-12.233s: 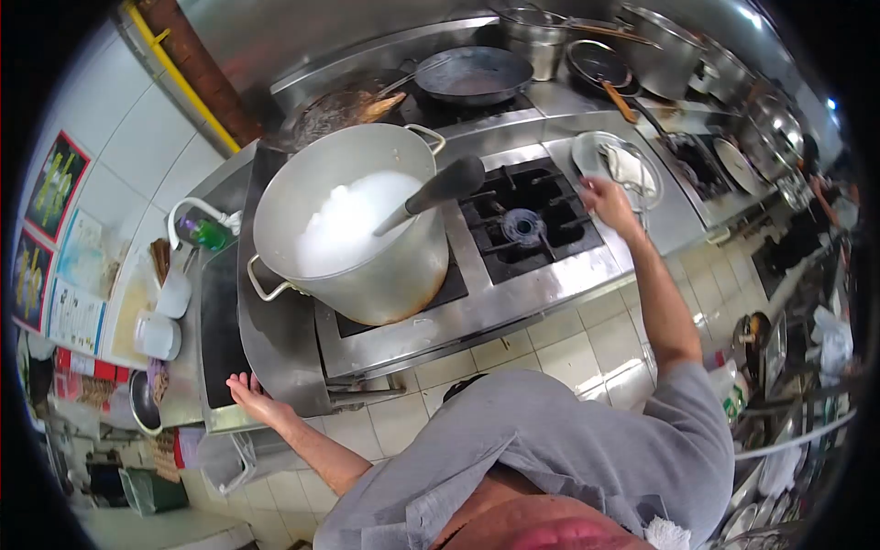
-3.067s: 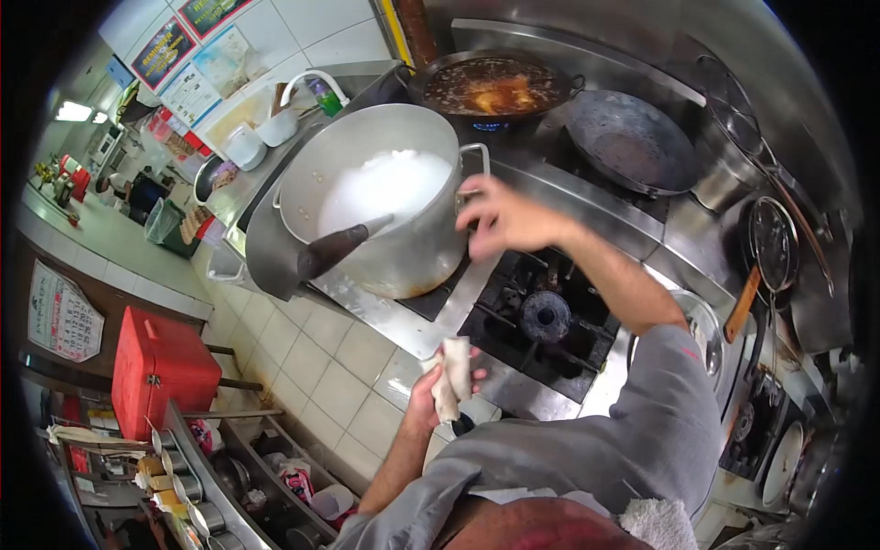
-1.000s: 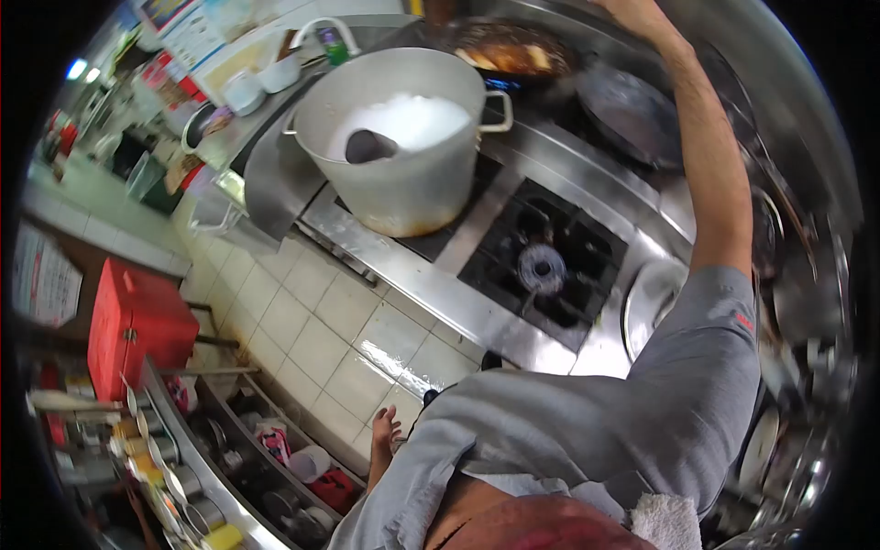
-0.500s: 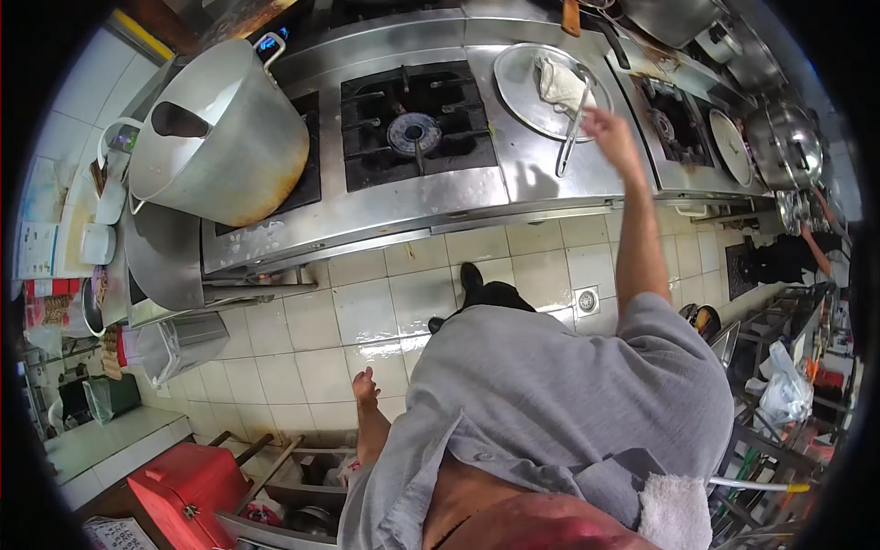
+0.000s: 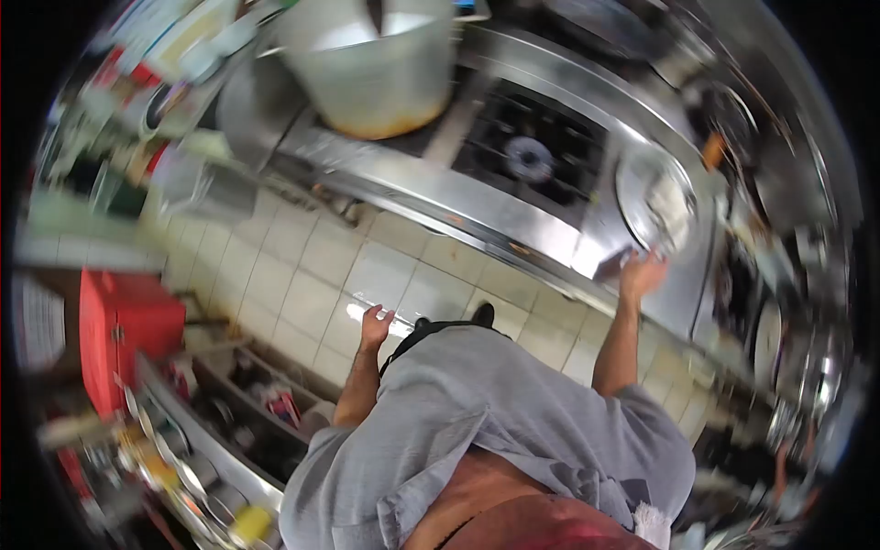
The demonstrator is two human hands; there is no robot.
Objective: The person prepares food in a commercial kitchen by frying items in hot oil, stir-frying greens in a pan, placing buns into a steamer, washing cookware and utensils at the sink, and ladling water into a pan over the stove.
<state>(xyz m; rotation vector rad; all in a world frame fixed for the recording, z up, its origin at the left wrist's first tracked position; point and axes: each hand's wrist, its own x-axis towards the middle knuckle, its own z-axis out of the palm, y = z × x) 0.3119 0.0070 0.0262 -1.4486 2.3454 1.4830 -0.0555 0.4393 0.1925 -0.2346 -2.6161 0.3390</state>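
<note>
The right hand [image 5: 644, 273], too blurred to tell its grip, should move gently near the plate [image 5: 634, 186], where the cloth [image 5: 671, 206] lies, while the left hand [image 5: 377, 325] hangs, fingers slightly apart.

Left of the gas burner [image 5: 529, 159] stands a large metal stockpot [image 5: 371, 87]; right of the burner, a round tray [image 5: 632, 183] carries a pale cloth [image 5: 669, 213]. The blurred right grip [image 5: 644, 272] is by the tray, the left grip [image 5: 377, 325] well apart from the burner.
</note>
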